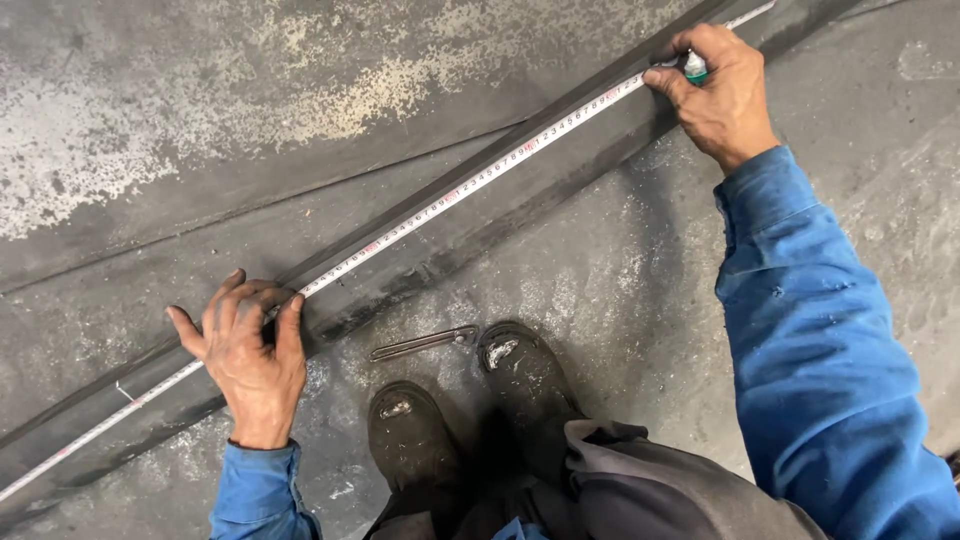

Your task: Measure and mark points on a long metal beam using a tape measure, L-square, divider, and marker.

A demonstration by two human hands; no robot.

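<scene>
A long dark steel bar lies diagonally across the concrete floor, from lower left to upper right. A white measuring tape is stretched along its top. My left hand presses the tape flat against the bar at the lower left, fingers spread. My right hand rests on the bar at the upper right and grips a white marker with a green band, its tip at the tape's edge. Both sleeves are blue.
My two dark work boots stand just below the bar. A small flat metal piece lies on the floor between the boots and the bar. The floor is stained grey concrete.
</scene>
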